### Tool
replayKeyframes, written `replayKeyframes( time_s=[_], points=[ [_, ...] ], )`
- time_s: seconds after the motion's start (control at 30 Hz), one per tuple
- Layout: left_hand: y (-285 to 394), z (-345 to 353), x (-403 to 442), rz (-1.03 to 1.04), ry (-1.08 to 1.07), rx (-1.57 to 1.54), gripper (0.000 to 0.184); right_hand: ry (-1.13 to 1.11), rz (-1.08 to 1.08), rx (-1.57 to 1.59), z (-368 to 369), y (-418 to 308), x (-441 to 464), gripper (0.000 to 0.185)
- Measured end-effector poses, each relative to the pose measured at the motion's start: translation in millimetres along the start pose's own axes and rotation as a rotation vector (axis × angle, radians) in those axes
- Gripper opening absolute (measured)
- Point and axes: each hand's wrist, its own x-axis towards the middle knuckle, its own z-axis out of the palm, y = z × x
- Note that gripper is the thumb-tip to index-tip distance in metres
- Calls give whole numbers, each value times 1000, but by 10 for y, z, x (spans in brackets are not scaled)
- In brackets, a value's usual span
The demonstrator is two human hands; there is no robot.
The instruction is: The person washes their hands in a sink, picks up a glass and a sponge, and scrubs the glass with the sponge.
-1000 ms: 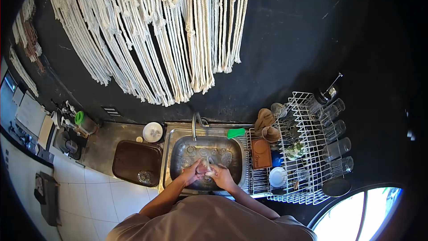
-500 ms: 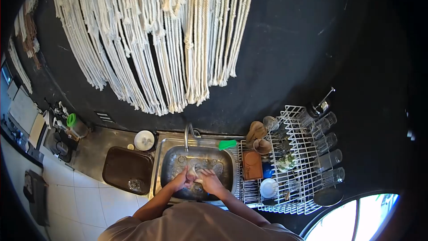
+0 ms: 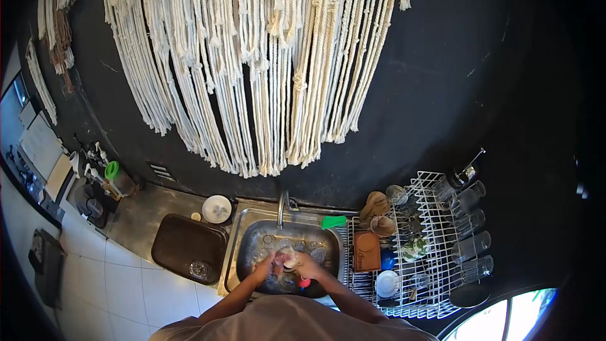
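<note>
Over the metal sink [image 3: 237,259], my left hand [image 3: 266,266] and my right hand [image 3: 307,266] are close together, fingers curled inward. Between them is a pale, pinkish-white thing [image 3: 289,259], blurred and partly covered by the fingers; I cannot make out its kind. Several clear glasses [image 3: 318,254] lie in the sink basin around and behind my hands. A small red thing [image 3: 305,282] shows just below my right hand. The faucet [image 3: 281,208] rises behind the basin.
Left of the sink are a brown tray [image 3: 165,249] with a glass [image 3: 199,269] on it and a white bowl [image 3: 217,209]. A green item [image 3: 334,221] lies at the sink's back right edge. A white wire rack [image 3: 435,233] with glasses and dishes stands to the right.
The view has shifted, so the scene sits further right and lower. My hands stay together over the basin with the pale thing, and a red thing now shows below my right hand.
</note>
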Motion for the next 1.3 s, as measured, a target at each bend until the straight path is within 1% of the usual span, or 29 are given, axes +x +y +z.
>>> replayKeyframes(
  time_s=[0.03,0.1,0.17,0.2,0.23,0.27,0.3,0.37,0.43,0.47,0.5,0.53,0.57,0.6,0.63,0.67,0.7,0.8,0.83,0.9,0.93,0.97,1.0,1.03,1.07,1.13,1.17,1.23,1.3],
  points=[
    [26,-55,4,-280,-36,-239,65,-4,-10,-1,44,82,86,42],
    [32,-178,-24,-282,-88,-251,66,239,-458,-605,189,303,151,43],
    [60,-236,-49,-303,-208,-272,67,201,-453,-647,263,310,174,44],
    [17,-186,-62,-199,10,-271,54,133,-386,-507,307,317,186,43],
    [33,-187,-61,-199,8,-269,54,68,-315,-365,332,273,170,43],
    [43,-198,-73,-95,-31,-192,48,41,-236,-166,316,133,80,43],
    [39,-204,-96,7,-70,-116,43,42,-231,-163,349,219,91,43],
    [115,-169,-95,60,-98,-54,39,-98,-128,605,378,403,203,44],
    [144,-124,-79,84,-129,66,39,-145,-188,567,324,489,238,46],
    [109,-131,-69,86,-126,65,39,-90,-264,354,290,515,236,47],
    [75,-128,-42,4,-147,56,39,-33,-337,138,253,545,228,48],
    [65,-124,-29,-78,-168,49,45,-55,-338,116,186,230,15,43],
    [57,-133,-30,-159,-188,41,55,-57,-340,114,207,326,34,43],
    [56,-165,-38,-157,-187,39,55,90,-476,-296,251,494,72,38],
    [153,-147,-97,-303,-215,0,63,238,-599,-710,276,520,48,34],
    [214,-129,-146,-450,-243,-38,70,173,-427,-522,328,535,45,28],
    [186,-137,-153,-447,-246,-39,70,174,-427,-526,347,558,18,28],
    [126,-158,-124,-371,-171,68,73,196,-265,-422,339,283,-203,34],
    [141,-163,-142,-325,-138,43,73,195,-266,-422,333,262,-196,34],
    [133,-162,-199,-288,-104,16,74,446,-472,-557,362,271,-233,38],
    [169,-133,-205,-301,-66,3,75,491,-500,-649,405,234,-269,39],
    [202,-85,-203,-313,-32,-13,76,492,-495,-654,434,226,-294,39],
    [230,-100,-187,-375,-95,-54,69,449,-453,-713,462,213,-310,38],
    [269,-49,-212,-372,-99,-53,69,408,-416,-769,476,192,-312,37],
    [307,21,-265,-265,-47,53,68,412,-418,-769,479,166,-328,37],
    [327,133,-275,-60,62,193,60,351,-302,-458,452,119,-380,38],
    [324,102,-287,-60,64,192,60,315,-239,-303,442,120,-415,38],
    [353,70,-332,72,-109,421,54,286,-197,-261,467,364,-328,38],
    [253,-35,-280,70,-151,453,54,193,-193,41,472,610,-235,37]
  ],
)
